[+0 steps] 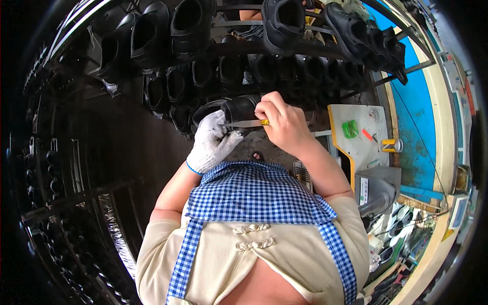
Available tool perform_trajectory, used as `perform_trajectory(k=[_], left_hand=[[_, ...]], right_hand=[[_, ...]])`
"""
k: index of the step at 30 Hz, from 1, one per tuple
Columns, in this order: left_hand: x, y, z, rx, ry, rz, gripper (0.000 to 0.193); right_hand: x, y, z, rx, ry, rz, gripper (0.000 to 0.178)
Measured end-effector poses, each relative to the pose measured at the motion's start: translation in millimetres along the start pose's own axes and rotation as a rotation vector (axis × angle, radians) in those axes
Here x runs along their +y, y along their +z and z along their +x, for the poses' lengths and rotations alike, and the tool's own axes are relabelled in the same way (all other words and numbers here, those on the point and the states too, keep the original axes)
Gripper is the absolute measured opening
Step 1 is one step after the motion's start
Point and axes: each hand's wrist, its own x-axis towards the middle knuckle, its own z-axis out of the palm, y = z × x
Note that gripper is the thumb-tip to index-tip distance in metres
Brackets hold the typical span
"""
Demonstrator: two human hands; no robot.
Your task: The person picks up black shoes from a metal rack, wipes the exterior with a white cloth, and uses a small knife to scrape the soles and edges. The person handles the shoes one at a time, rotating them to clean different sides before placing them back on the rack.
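Observation:
My left hand (209,145), in a white knitted glove with a blue cuff edge, is closed on a black shoe (241,109) held up in front of my apron. My bare right hand (282,124) grips a thin knife (244,123). Yellow shows on its handle by my fingers, and the narrow metal blade points left across the shoe, reaching the gloved fingers. Whether the blade touches the shoe cannot be made out. The shoe's lower part is partly hidden by the glove.
Metal racks with rows of black shoes (189,25) stand ahead. On the right, a white worktable (358,147) with a yellow edge carries a green coil (350,129), a red-handled tool (367,134) and a yellow-banded can (392,146). More racked shoes (51,170) are at the left.

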Motion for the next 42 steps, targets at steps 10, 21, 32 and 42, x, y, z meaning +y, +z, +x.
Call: perform_trajectory(k=[10, 21, 32, 42], left_hand=[[13, -7, -10, 0.050, -0.205, -0.288, 0.020], [-3, 14, -6, -0.346, 0.398, 0.857, 0.016], [7, -59, -40, 0.191, -0.368, -0.424, 0.035], [2, -45, -26, 0.463, -0.124, -0.758, 0.055]], right_hand=[[44, 24, -29, -0.152, 0.467, 0.954, 0.028], [26, 83, -63, -0.292, 1.336, 1.606, 0.075], [56, 75, -96, -0.087, 1.142, 1.444, 0.083], [66, 64, -150, -0.164, 1.214, 1.743, 0.083]])
